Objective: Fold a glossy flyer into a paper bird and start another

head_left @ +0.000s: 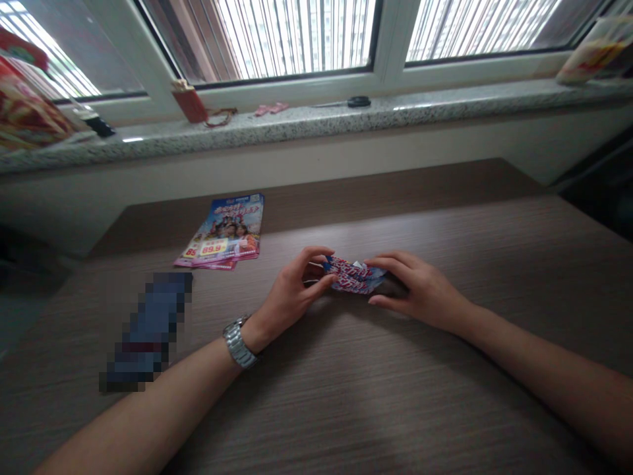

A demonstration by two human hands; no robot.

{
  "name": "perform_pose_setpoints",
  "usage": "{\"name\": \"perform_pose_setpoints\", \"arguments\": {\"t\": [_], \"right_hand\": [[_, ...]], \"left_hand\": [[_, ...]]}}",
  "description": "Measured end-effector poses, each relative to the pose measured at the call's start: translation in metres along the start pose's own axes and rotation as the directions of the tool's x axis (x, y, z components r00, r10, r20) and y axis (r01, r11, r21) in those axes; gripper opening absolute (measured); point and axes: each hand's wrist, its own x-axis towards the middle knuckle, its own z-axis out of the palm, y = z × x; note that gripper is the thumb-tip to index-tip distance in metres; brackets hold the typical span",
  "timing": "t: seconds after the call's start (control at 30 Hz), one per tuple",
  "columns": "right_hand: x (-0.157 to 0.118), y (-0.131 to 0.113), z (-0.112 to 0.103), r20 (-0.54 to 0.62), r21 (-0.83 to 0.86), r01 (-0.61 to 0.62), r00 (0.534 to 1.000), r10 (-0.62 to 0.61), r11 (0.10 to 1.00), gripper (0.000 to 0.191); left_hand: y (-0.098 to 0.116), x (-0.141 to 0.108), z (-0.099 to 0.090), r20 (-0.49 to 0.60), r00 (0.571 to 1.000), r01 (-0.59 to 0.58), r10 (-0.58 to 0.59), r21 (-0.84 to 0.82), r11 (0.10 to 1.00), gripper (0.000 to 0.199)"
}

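A small folded flyer (355,277), printed in blue, white and red, is held over the middle of the wooden table (316,396). My left hand (291,290), with a silver watch (239,342) on its wrist, pinches the flyer's left end between thumb and fingers. At the right end, my right hand (420,284) curls its fingers over the paper's upper edge, its thumb close to the lower edge. Layers of paper show between the hands. What lies under the right fingers is partly hidden.
Left of the hands lies a stack of flyers (230,231). A dark, pixelated flat object (151,330) rests beside my left forearm. Behind the table, the granite windowsill (297,125) carries a red box (190,102), pink pieces (271,109), a black-handled item (359,101) and packages.
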Motion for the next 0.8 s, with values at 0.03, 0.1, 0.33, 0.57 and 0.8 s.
{"name": "perform_pose_setpoints", "arguments": {"t": [0.03, 0.1, 0.33, 0.57, 0.8], "right_hand": [[0.0, 0.0, 0.001, -0.007, -0.02, 0.003, 1.0, -0.004, 1.0, 0.06], [0.0, -0.001, 0.002, -0.018, -0.056, 0.008, 1.0, -0.009, 0.998, 0.065], [0.002, -0.003, 0.003, -0.074, -0.082, 0.036, 0.996, -0.042, 0.996, 0.058], [0.003, -0.007, -0.001, -0.105, -0.058, 0.073, 0.991, -0.079, 0.996, 0.047], [0.002, -0.008, -0.001, -0.083, -0.028, 0.118, 0.989, -0.12, 0.993, 0.047]], "left_hand": [[0.0, 0.0, 0.0, 0.0, 1.0, 0.004, -0.004, -0.016, 1.0, 0.037], [-0.001, 0.0, 0.0, 0.0, 1.0, 0.006, -0.006, -0.041, 0.999, 0.037], [0.002, -0.002, 0.002, -0.02, 1.0, -0.025, 0.024, -0.041, 0.999, 0.035], [0.006, -0.005, 0.002, 0.042, 0.991, -0.128, 0.124, 0.124, 0.984, 0.051], [0.01, -0.004, 0.003, 0.122, 0.935, -0.353, 0.332, 0.372, 0.858, 0.062]]}}
